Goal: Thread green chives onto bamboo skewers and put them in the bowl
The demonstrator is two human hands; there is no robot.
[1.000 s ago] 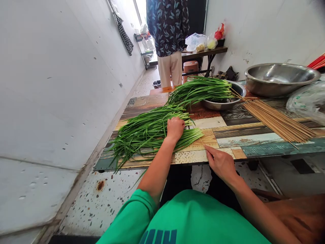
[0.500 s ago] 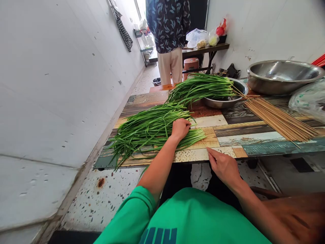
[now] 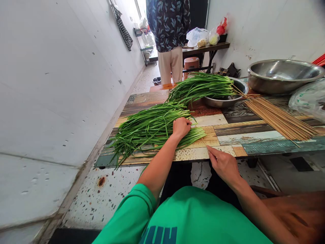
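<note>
Long green garlic chives (image 3: 149, 125) lie spread on the wood-patterned table, their pale stem ends toward the right. My left hand (image 3: 181, 127) rests on them near the stem ends, with its fingers curled down and closed on some of the stems. Close to the table's front edge is my right hand (image 3: 223, 166), thumb and forefinger pressed together in a pinch. Something thin and pale seems to stick out at its fingertips, too small to name. Another bunch of chives (image 3: 203, 86) lies farther back, its stem ends over a metal bowl (image 3: 224, 102).
Many thin wooden skewers (image 3: 279, 117) fan out on the right of the table (image 3: 251, 139), their far tips at the bowl. Behind them stand a large steel basin (image 3: 281, 84) and a clear plastic bag (image 3: 309, 98). A person (image 3: 169, 34) stands beyond the table, back turned.
</note>
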